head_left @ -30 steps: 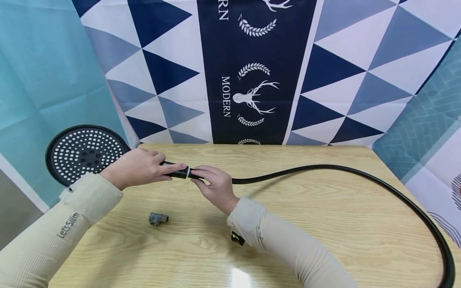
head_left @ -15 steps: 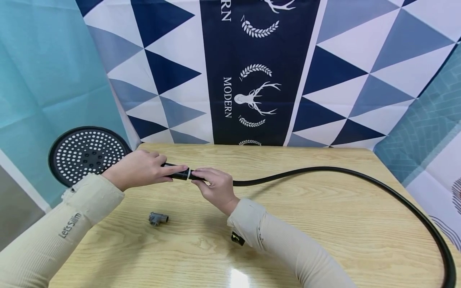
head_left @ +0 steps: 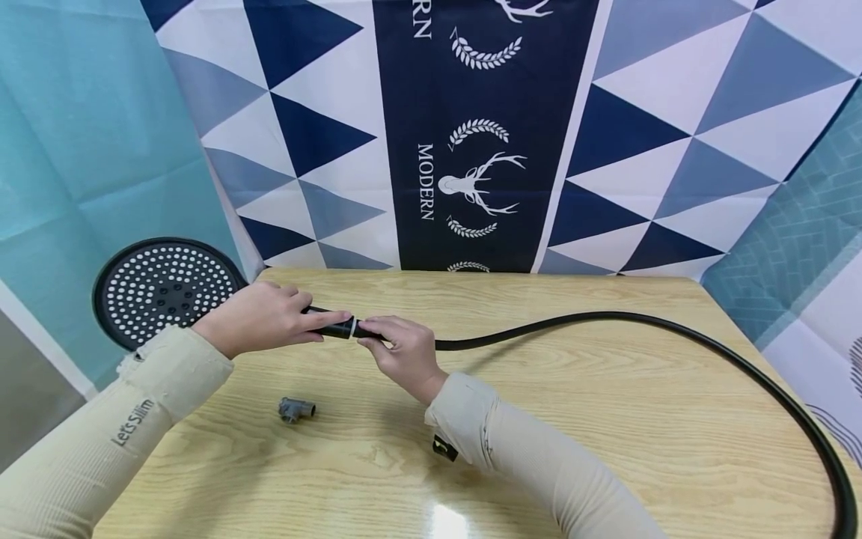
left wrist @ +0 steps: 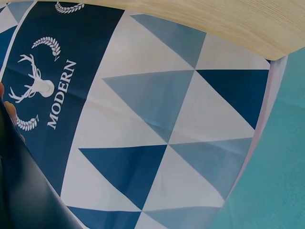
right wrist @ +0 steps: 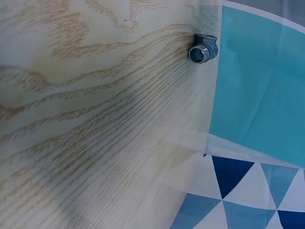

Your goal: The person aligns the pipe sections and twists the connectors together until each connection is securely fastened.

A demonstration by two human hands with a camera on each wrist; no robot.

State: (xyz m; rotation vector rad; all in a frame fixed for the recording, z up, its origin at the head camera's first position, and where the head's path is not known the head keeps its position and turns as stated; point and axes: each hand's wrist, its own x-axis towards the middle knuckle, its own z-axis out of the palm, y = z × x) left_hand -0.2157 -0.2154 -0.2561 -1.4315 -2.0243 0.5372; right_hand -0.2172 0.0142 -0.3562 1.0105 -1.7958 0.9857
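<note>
In the head view my left hand (head_left: 263,320) grips the handle of a black shower head (head_left: 170,288), its round perforated face turned toward me, index finger stretched along the handle. My right hand (head_left: 406,352) pinches the end of a black shower hose (head_left: 606,316) right at the handle's end. A thin white ring (head_left: 354,328) shows where hose and handle meet; how firmly they are joined, I cannot tell. The left wrist view has a dark curved part of the shower head (left wrist: 28,191) at its lower left, with fingertips beside it.
A small grey metal tee fitting (head_left: 295,409) lies on the wooden table (head_left: 377,479), left of the right forearm; the right wrist view also shows the fitting (right wrist: 202,49). The hose arcs across the table's right side. Patterned cloth (head_left: 485,135) hangs behind the table.
The view has shifted very slightly. Both hands keep their places on the shower head handle and the hose, with no clear movement between them.
</note>
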